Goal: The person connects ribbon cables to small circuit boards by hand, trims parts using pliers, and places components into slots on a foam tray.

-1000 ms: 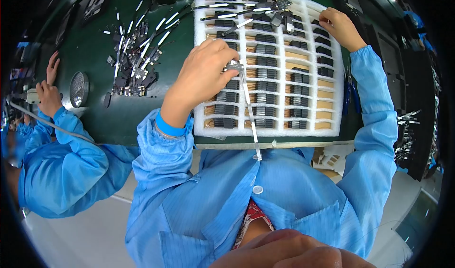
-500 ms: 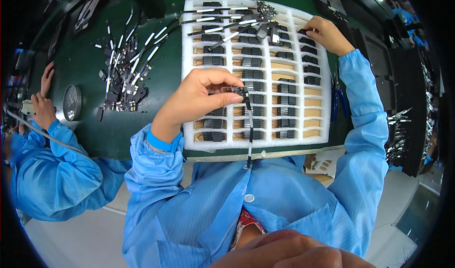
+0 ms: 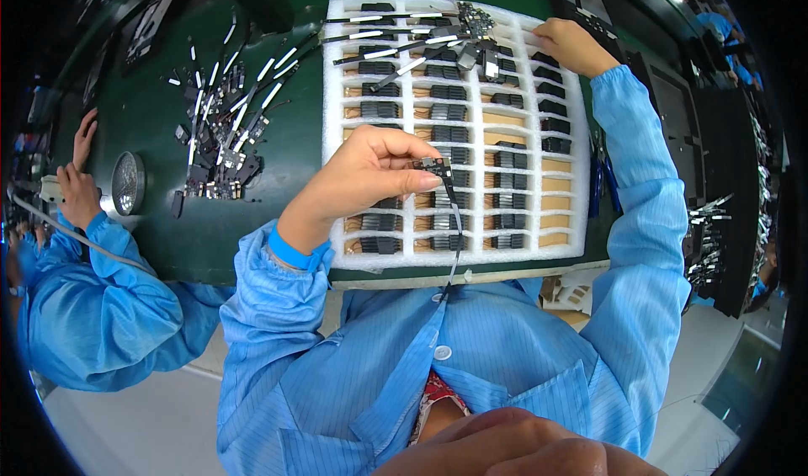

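My left hand (image 3: 370,171) pinches a small black circuit board (image 3: 436,170) between thumb and fingers, above the middle of the tray. From the board a black-and-white ribbon cable (image 3: 457,232) hangs down toward my jacket. My right hand (image 3: 579,47) is at the far right corner of the white foam tray (image 3: 581,223), its fingers bent together over a slot in the right column. Whatever those fingertips hold, if anything, is hidden. Just below them, black blocks (image 3: 551,106) sit in the slots of that column.
Several boards with ribbon cables (image 3: 473,23) lie across the tray's far end. A pile of similar boards (image 3: 223,152) is on the green table (image 3: 286,198), near a round metal dish (image 3: 128,183). Blue-handled pliers (image 3: 599,181) lie right of the tray. A co-worker's hands (image 3: 78,194) are at left.
My right hand has moved away from me, from a black block to a farther slot. My left hand has shifted slightly right, and the board and cable have tilted.
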{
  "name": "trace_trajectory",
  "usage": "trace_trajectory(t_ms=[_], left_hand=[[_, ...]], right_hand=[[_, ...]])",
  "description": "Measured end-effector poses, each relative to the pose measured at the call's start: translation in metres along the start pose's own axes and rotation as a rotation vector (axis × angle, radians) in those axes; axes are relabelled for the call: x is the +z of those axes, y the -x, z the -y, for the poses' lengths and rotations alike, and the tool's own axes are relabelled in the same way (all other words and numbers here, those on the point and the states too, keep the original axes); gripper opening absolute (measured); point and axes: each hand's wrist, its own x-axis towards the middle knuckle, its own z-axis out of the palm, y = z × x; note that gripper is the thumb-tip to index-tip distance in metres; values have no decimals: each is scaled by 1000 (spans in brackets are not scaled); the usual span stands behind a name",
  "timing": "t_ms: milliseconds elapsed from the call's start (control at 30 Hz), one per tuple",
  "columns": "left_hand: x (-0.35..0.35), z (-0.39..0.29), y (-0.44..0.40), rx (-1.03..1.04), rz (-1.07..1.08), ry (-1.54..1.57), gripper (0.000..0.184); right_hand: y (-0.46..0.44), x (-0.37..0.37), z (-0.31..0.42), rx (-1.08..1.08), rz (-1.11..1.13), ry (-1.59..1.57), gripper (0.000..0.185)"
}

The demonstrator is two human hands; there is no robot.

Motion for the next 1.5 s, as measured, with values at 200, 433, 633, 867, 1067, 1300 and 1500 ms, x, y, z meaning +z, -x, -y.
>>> trace_trajectory(t_ms=[200,433,633,867,1067,1300,1500], left_hand=[[2,6,-1,-5,7,19,26],[4,8,-2,11,-10,15,25],[3,9,-2,49,-5,45,25],[6,12,-1,35,0,48,26],[5,13,-2,35,-32,82,23],[4,14,-4,43,-27,61,23],[5,15,-5,24,-51,70,24]], right_hand=[[-2,1,5,20,2,28,21],[-22,-13,13,-45,161,158,16],[-19,-3,10,-16,126,210,15],[1,-6,8,9,53,44,19],[7,-11,9,77,-61,-253,16],[20,-17,18,19,-9,-93,13],[26,-17,28,-7,-104,22,10]])
